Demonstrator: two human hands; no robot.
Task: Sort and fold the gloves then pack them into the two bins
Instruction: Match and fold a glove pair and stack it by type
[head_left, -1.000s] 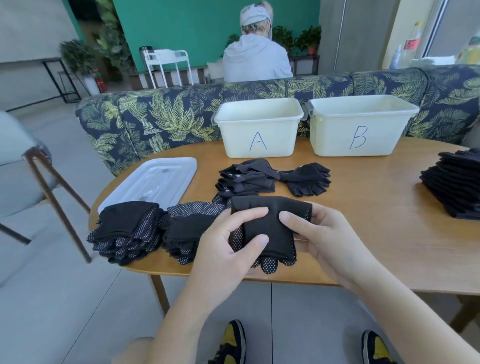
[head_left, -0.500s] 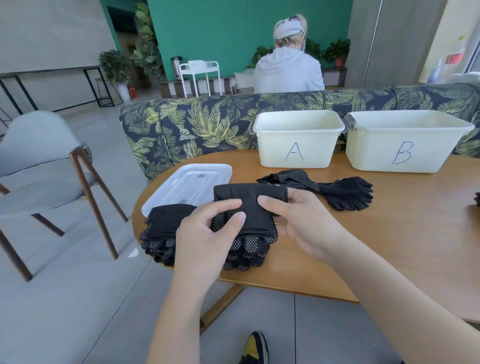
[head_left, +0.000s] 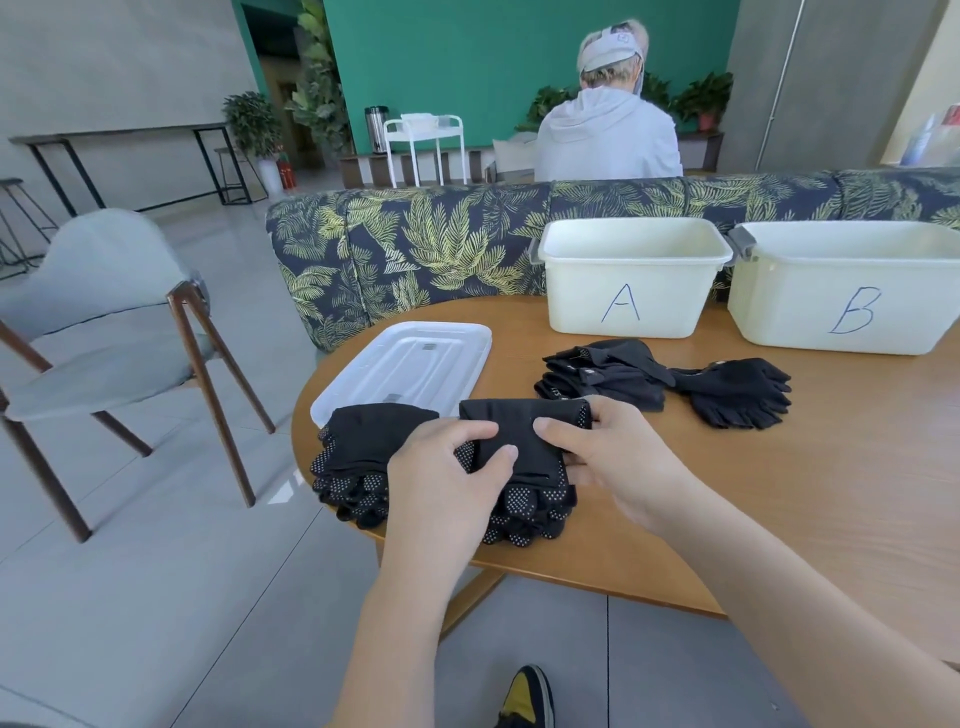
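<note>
My left hand (head_left: 447, 478) and my right hand (head_left: 618, 457) both grip a folded black dotted glove (head_left: 524, 441), pressing it onto a stack of folded dotted gloves (head_left: 530, 514) at the table's near left edge. Another folded stack of dotted gloves (head_left: 358, 457) lies just to its left. Plain black gloves (head_left: 602, 374) sit in a loose pile behind, with one spread glove (head_left: 737, 389) to the right. White bin A (head_left: 631, 280) and white bin B (head_left: 852, 291) stand at the back of the wooden table (head_left: 779, 467).
A white bin lid (head_left: 405, 369) lies flat at the table's left, behind the stacks. A leaf-patterned sofa (head_left: 415, 249) backs the table, with a person (head_left: 608, 130) seated beyond it, facing away. A grey chair (head_left: 93, 322) stands on the floor at left.
Both hands carried the folded dotted glove left and set it down on the stack near the table edge. The view turned left, so the pile at far right left the frame.
</note>
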